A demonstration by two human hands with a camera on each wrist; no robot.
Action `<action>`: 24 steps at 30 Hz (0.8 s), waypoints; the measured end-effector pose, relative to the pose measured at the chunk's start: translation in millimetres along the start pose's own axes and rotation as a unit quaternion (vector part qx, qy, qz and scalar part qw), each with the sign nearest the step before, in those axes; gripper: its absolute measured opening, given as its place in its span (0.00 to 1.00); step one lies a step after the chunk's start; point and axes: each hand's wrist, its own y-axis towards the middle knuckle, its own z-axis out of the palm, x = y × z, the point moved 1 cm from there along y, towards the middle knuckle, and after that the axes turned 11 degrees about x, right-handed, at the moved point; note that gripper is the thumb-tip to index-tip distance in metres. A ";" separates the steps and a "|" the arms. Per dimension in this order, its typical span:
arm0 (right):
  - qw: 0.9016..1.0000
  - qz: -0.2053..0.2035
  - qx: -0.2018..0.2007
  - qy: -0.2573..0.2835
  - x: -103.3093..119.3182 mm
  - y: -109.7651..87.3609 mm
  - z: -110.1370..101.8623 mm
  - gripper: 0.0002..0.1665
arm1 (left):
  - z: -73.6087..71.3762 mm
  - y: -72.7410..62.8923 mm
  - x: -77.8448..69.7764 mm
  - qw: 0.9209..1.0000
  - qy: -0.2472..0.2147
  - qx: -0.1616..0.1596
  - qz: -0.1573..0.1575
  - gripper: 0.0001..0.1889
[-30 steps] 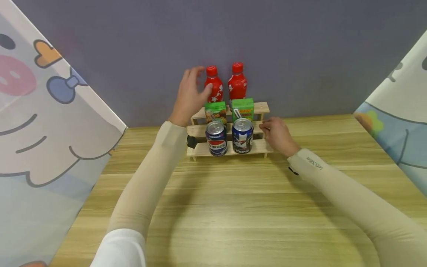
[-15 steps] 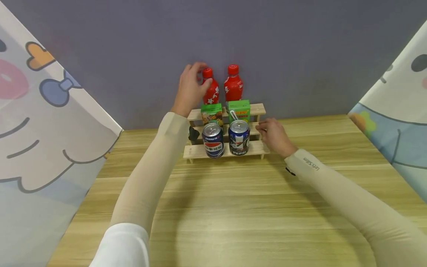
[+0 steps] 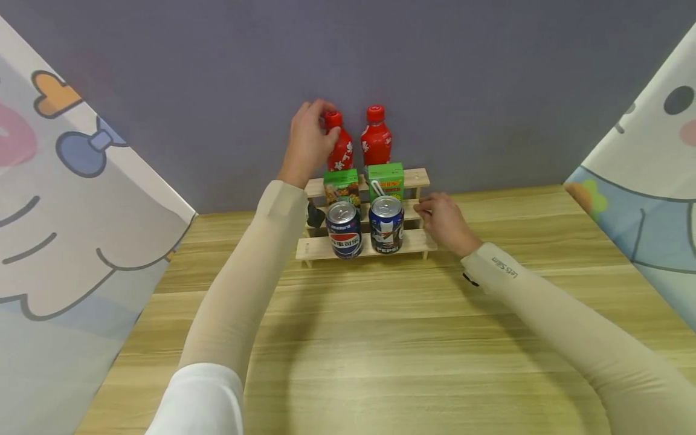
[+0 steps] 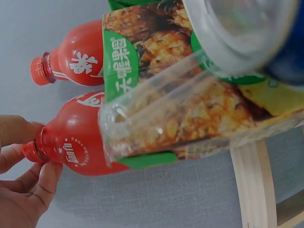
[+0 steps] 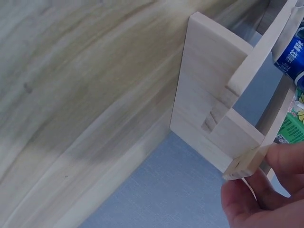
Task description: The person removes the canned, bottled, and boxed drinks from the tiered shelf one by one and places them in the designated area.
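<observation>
A three-tier wooden rack stands against the grey wall. Two red bottles, left and right, occupy its top tier. My left hand pinches the left bottle's neck just under the cap, as the left wrist view shows. My right hand holds the right end of the middle tier between thumb and fingers; the right wrist view shows this board end closely. Two green juice boxes, left and right, fill the middle tier. Below them stand two Pepsi cans, left and right.
The rack rests on a wood-grain table with the grey wall behind. Cartoon-printed panels, left and right, flank the table. A wrapped straw lies across the pineapple face of one juice box.
My left hand has closed in on the left bottle and now grips its neck. The right hand keeps its hold on the rack. The head view has shifted slightly.
</observation>
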 end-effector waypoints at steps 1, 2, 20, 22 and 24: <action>1.000 -0.001 -0.002 0.000 0.3 0.2 0.5 0.10 | 0.1 -0.2 -0.2 1.000 -0.001 0.000 -0.004 0.18; 1.000 -0.001 -0.004 0.003 0.2 0.6 1.5 0.10 | 0.2 -0.3 -0.2 1.000 -0.003 0.000 -0.007 0.18; 1.000 0.001 0.005 0.002 -0.8 1.8 3.9 0.10 | -10.5 -7.9 10.8 0.997 -0.013 -0.081 0.016 0.15; 1.000 0.002 0.005 0.004 -1.9 1.6 3.8 0.10 | -13.3 -9.5 13.6 0.996 -0.018 -0.088 0.018 0.14; 1.000 0.000 0.004 0.005 -3.0 1.3 3.7 0.10 | -16.2 -11.3 17.3 0.995 -0.022 -0.095 0.021 0.13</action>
